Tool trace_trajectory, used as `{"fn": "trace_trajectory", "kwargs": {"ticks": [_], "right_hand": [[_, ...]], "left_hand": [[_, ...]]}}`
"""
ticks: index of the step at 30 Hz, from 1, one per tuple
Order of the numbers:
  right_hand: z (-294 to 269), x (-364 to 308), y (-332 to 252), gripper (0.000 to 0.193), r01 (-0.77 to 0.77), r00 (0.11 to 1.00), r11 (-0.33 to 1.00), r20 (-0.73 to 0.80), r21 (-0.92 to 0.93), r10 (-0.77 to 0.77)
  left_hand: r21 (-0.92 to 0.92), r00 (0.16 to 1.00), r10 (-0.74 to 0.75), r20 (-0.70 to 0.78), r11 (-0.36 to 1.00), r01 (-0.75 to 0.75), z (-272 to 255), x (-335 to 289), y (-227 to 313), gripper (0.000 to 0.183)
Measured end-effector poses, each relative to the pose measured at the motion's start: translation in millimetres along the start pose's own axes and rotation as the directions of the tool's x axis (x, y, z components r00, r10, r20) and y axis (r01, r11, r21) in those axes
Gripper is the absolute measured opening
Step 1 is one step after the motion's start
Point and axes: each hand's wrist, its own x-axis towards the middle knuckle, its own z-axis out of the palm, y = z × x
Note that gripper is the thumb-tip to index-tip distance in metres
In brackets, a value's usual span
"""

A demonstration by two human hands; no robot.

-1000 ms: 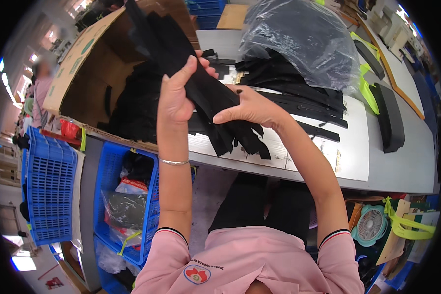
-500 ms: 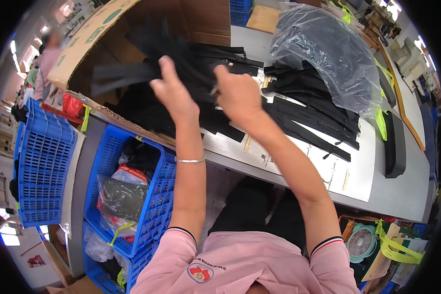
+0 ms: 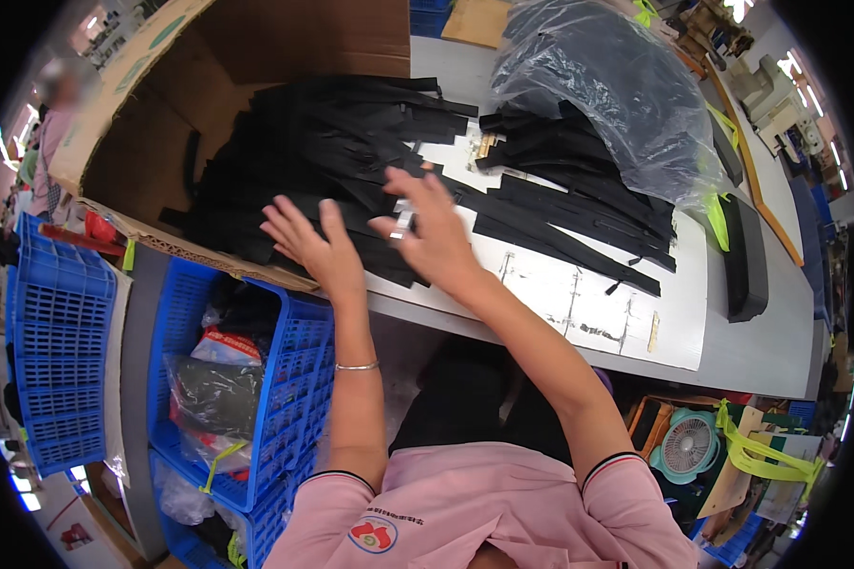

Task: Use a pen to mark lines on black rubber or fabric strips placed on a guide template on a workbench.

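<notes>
A wide heap of black zippers (image 3: 304, 142) spreads from inside the open cardboard box (image 3: 152, 133) onto the table. My left hand (image 3: 318, 251) is over the near edge of this heap, its fingers spread and nothing in it. Just to its right, my right hand (image 3: 427, 228) is above the heap's right side with its fingers bent. A small shiny metal piece (image 3: 403, 223) shows between its thumb and fingers; its kind is not clear. Further right, more black zippers (image 3: 579, 223) lie in rows, partly under a clear plastic bag (image 3: 607, 95).
A white board (image 3: 678, 322) lies on the grey table (image 3: 778, 351). Blue crates (image 3: 294, 370) with bagged goods stand below left, another blue crate (image 3: 62, 351) beyond. A black padded block (image 3: 745, 261) rests at right. A small green fan (image 3: 688, 446) sits below the table.
The bunch of zippers swung in my left hand has been let go and lies on the heap in the box. My left hand has moved nearer and opened; the right has dropped slightly.
</notes>
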Motion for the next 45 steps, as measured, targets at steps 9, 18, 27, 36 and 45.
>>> {"fn": "trace_trajectory", "kwargs": {"ticks": [9,18,27,36,45], "right_hand": [[-158,-119,63,0.033,-0.247,0.966,0.799,-0.200,-0.547,0.162],[-205,-98,77,0.023,-0.338,0.933,0.894,-0.228,-0.293,0.278],[-291,-124,62,0.022,-0.575,0.796,0.780,-0.049,0.249,0.603],[-310,-209,43,0.031,-0.472,0.881,0.798,-0.192,-0.374,0.432],[-272,-279,33,0.031,-0.414,0.898,0.682,-0.393,-0.603,0.199]], "left_hand": [[0.068,0.819,0.493,0.293,0.844,-0.532,6,-39,32,0.061],[-0.048,0.421,0.585,0.693,0.621,-0.782,83,-38,49,0.028],[-0.193,0.260,0.223,0.940,0.972,-0.136,58,-28,126,0.025],[-0.223,0.110,0.276,0.955,0.911,-0.347,54,-88,116,0.024],[-0.407,0.144,0.578,0.803,0.710,-0.575,30,-168,123,0.050]]}}
